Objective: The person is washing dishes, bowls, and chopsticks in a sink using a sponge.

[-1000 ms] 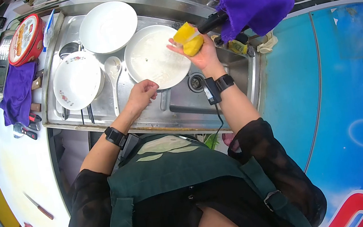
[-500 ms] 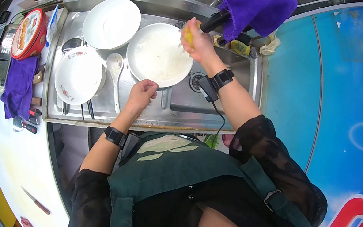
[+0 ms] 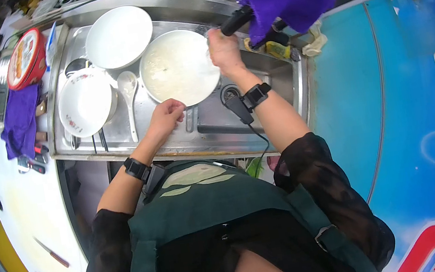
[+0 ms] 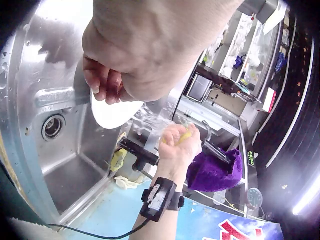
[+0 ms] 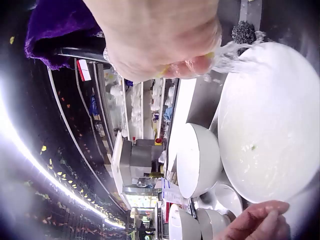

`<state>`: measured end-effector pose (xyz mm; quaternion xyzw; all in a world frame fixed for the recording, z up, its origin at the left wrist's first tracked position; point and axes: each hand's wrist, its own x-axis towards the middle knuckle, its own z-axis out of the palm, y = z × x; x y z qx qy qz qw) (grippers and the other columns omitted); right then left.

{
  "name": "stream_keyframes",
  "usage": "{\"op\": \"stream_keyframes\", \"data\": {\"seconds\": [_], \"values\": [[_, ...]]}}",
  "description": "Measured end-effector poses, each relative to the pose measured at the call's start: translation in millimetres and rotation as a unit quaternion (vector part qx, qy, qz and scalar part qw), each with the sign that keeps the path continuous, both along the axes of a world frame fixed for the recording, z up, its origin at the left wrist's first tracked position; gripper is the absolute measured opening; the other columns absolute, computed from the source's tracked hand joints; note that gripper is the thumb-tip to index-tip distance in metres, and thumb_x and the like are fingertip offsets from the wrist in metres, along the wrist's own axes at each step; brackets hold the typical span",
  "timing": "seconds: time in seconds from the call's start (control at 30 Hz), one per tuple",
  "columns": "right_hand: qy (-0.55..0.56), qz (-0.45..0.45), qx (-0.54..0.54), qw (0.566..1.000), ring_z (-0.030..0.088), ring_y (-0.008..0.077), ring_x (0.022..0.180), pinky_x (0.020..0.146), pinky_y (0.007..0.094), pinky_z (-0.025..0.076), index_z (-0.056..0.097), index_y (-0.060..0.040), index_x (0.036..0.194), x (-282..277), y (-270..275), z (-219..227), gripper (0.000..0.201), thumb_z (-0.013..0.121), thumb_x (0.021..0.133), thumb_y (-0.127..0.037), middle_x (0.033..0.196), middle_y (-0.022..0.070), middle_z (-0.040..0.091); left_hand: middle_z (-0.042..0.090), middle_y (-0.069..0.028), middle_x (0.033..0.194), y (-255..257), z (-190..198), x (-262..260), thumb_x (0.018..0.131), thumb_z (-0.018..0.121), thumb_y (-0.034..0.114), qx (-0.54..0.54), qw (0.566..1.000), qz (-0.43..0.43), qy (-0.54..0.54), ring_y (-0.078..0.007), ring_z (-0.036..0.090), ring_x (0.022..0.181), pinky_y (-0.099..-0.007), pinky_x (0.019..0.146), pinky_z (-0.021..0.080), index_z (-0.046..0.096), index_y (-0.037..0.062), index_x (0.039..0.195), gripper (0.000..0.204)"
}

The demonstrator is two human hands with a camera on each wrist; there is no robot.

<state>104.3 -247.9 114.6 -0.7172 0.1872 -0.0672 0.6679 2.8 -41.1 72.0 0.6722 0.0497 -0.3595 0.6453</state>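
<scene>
Head: one round, glossy white dish (image 3: 177,65), left grip (image 3: 165,119) pinching its rim at six o'clock, right grip (image 3: 225,54) at three, left wrist: right grip curled round one yellow sponge (image 4: 185,137), right wrist: water (image 5: 231,61) splashing at eleven.

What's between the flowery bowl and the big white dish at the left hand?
A white spoon. The head view shows it lying between the flowery bowl and the big white dish at the left hand.
</scene>
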Motion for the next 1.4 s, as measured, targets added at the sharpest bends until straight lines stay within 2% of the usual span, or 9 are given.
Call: {"op": "stream_keyframes", "data": {"seconds": [0.23, 0.33, 0.4, 0.43, 0.7, 1.0, 1.27, 1.33, 1.4], "values": [[-0.016, 0.046, -0.274, 0.96, 0.056, 0.0143, 0.061, 0.052, 0.0314, 0.043, 0.06, -0.0072, 0.082, -36.1, -57.5, -40.2, 0.026, 0.059, 0.088, -0.032, 0.069, 0.0009, 0.056, 0.059, 0.0016, 0.073, -3.3, 2.8, -0.4, 0.091, 0.058, 0.016, -0.008, 1.0, -0.002, 0.004, -0.006, 0.053, 0.066, -0.0197, 0.057, 0.04, 0.06, 0.0043, 0.094, 0.012], [0.109, -0.071, 0.06, 0.99, 0.058, 0.0178, 0.074, 0.061, 0.0326, 0.047, 0.06, -0.0104, 0.103, -66.0, -105.8, -35.6, 0.023, 0.059, 0.089, -0.029, 0.089, 0.0048, 0.059, 0.059, 0.0017, 0.073, -0.7, -0.9, -1.2, 0.091, 0.058, 0.016, -0.007, 1.0, -0.007, 0.005, -0.006, 0.053, 0.066, -0.0198, 0.057, 0.04, 0.06, 0.0044, 0.095, 0.012], [0.02, 0.0, 0.429, 0.903, 0.058, 0.0204, 0.084, 0.073, 0.0343, 0.049, 0.052, -0.012, 0.125, -86.2, -146.8, -34.9, 0.037, 0.057, 0.09, -0.022, 0.107, 0.0061, 0.056, 0.058, 0.0017, 0.073, -4.2, -1.9, -3.6, 0.091, 0.058, 0.016, -0.004, 1.0, -0.01, 0.01, -0.006, 0.053, 0.066, -0.0198, 0.057, 0.04, 0.06, 0.0044, 0.095, 0.012], [0.02, -0.002, 0.43, 0.903, 0.058, 0.0204, 0.084, 0.073, 0.0343, 0.049, 0.052, -0.012, 0.125, -91.2, -148.8, -28.2, 0.037, 0.057, 0.09, -0.022, 0.107, 0.0061, 0.056, 0.058, 0.0024, 0.072, -6.6, -1.8, -4.4, 0.092, 0.057, 0.016, -0.005, 1.0, -0.007, 0.013, -0.0055, 0.052, 0.065, -0.0199, 0.057, 0.039, 0.06, 0.0051, 0.095, 0.012], [-0.096, 0.12, -0.096, 0.984, 0.055, 0.0182, 0.104, 0.08, 0.0297, 0.052, 0.049, -0.0057, 0.13, -119.4, -82.0, 23.8, 0.063, 0.075, 0.072, 0.0, 0.116, 0.0101, 0.051, 0.059, 0.0026, 0.092, -72.4, 40.2, -2.5, 0.091, 0.061, 0.019, -0.177, 0.982, -0.064, 0.001, -0.0059, 0.056, 0.077, -0.0208, 0.066, 0.043, 0.055, 0.006, 0.112, 0.025], [-0.082, 0.04, 0.067, 0.994, 0.063, 0.0128, 0.068, 0.059, 0.0237, 0.052, 0.061, 0.004, 0.104, -130.2, -66.8, 27.5, 0.017, 0.06, 0.088, -0.002, 0.089, 0.0111, 0.065, 0.064, -0.0013, 0.099, -87.8, 57.6, 12.0, 0.089, 0.064, 0.015, -0.187, 0.982, -0.026, -0.021, -0.0072, 0.059, 0.084, -0.0212, 0.066, 0.045, 0.048, 0.004, 0.122, 0.039], [-0.044, 0.012, 0.043, 0.998, 0.062, 0.013, 0.073, 0.06, 0.0248, 0.05, 0.065, 0.0009, 0.094, -139.3, -73.9, 52.5, 0.009, 0.064, 0.086, -0.004, 0.087, 0.0084, 0.064, 0.063, -0.0016, 0.101, -84.7, 64.4, 7.3, 0.088, 0.066, 0.015, -0.213, 0.977, -0.017, -0.027, -0.007, 0.06, 0.086, -0.0206, 0.068, 0.049, 0.048, 0.0046, 0.124, 0.042], [-0.215, 0.106, -0.248, 0.939, 0.058, 0.015, 0.078, 0.062, 0.0275, 0.047, 0.07, -0.0041, 0.088, -138.4, -67.5, 65.8, 0.012, 0.071, 0.076, -0.002, 0.086, 0.0041, 0.061, 0.063, -0.0017, 0.101, -84.4, 64.1, 6.9, 0.087, 0.066, 0.015, -0.217, 0.976, -0.016, -0.029, -0.0071, 0.06, 0.086, -0.0204, 0.068, 0.049, 0.048, 0.0045, 0.124, 0.042], [-0.221, 0.13, -0.313, 0.914, 0.056, 0.0169, 0.079, 0.063, 0.0292, 0.046, 0.071, -0.006, 0.086, -136.9, -63.9, 73.0, 0.015, 0.073, 0.071, -0.002, 0.085, 0.0034, 0.059, 0.063, -0.0019, 0.102, -84.0, 64.5, 6.8, 0.087, 0.066, 0.014, -0.222, 0.974, -0.016, -0.032, -0.0071, 0.06, 0.085, -0.0201, 0.067, 0.05, 0.048, 0.0044, 0.124, 0.042]]}}
